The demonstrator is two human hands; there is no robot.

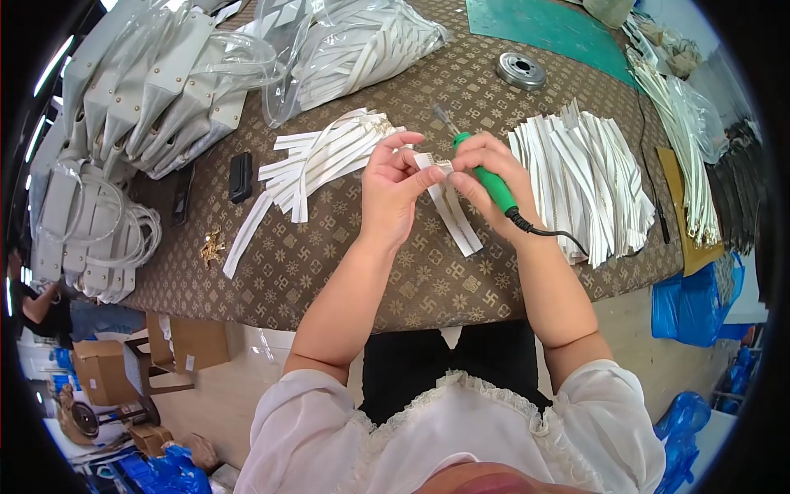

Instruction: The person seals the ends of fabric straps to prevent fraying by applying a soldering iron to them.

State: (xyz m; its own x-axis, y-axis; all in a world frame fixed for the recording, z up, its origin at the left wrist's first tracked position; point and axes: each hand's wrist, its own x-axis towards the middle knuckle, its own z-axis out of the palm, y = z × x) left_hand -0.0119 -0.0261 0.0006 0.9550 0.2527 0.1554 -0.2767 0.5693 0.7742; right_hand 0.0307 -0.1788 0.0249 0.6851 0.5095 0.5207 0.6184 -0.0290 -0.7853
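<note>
Between my two hands is a short white zipper strip (454,216) with metal teeth along its middle, its lower end hanging over the patterned cloth. My left hand (388,188) pinches the strip's upper end between thumb and fingers. A green-handled soldering iron (495,189) lies in the grip of my right hand (494,169), its metal tip pointing up and away from me. The right thumb and fingertips also meet at the zipper's top edge; the exact contact there is too small to tell. A black cord runs from the handle toward the right.
Loose zipper strips (317,160) lie left, and a thick zipper pile (580,185) right. Gold zipper pulls (211,247) and a black case (240,177) sit at left. Beyond are white handbags (156,95), a bag of zippers (362,53), a metal dish (521,71) and a green mat (547,33).
</note>
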